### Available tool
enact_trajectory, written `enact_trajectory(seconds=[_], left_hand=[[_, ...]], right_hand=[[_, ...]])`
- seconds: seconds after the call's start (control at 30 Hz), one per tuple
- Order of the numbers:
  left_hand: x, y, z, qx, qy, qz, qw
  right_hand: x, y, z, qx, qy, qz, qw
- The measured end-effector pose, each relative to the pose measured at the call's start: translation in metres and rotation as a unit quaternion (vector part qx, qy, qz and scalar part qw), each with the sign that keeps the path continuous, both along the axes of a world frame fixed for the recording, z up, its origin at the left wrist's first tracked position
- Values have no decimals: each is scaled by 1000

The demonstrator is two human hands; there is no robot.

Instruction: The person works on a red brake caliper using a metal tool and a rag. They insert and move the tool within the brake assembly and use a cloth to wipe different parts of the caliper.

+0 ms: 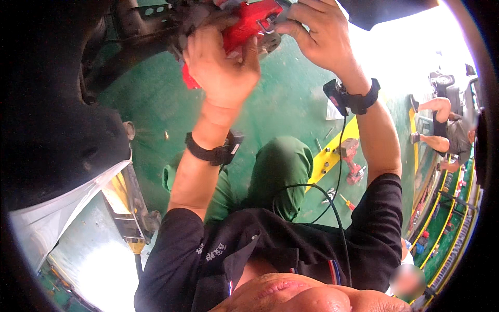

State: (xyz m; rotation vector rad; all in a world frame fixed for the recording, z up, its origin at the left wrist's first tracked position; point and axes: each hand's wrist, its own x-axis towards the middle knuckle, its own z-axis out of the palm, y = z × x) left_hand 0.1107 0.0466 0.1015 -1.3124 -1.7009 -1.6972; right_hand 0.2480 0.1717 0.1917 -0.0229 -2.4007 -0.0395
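Observation:
A glossy red brake caliper (249, 23) is at the top of the view, beside dark suspension parts. My left hand (221, 67) is wrapped around its near side, with the thumb pressed against the red casting. At the caliper's right end my right hand (322, 39) has its thumb and fingers drawn together, close to a bent silver wire clip (267, 24). What lies between those fingertips is hidden. Another red part (188, 78) shows below my left hand.
A dark suspension arm (130, 62) and bodywork fill the left. A jack (130, 208) stands lower left. On the green floor lie a cordless impact wrench (352, 161), small sockets (326, 164) and a screwdriver (347, 202). A cable (340, 229) runs from my right wrist. Another person (452, 130) is at far right.

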Motion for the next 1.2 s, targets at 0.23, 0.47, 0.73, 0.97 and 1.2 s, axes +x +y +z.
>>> enact_trajectory(seconds=[0.23,0.47,0.73,0.97,1.2], left_hand=[[-2,0,4,4,19,3,1000],[0,-3,9,-19,-3,-12,1000],[-4,5,2,21,-2,-12,1000],[2,0,8,10,9,-19,1000],[-2,10,1,29,-22,-20,999]], right_hand=[[-1,3,-20,-73,77,10,994],[-5,1,-25,-127,94,12,987],[0,0,-46,-192,103,-12,976],[-1,-4,-51,-188,107,-23,976],[-2,-2,-71,-221,142,-62,963]])
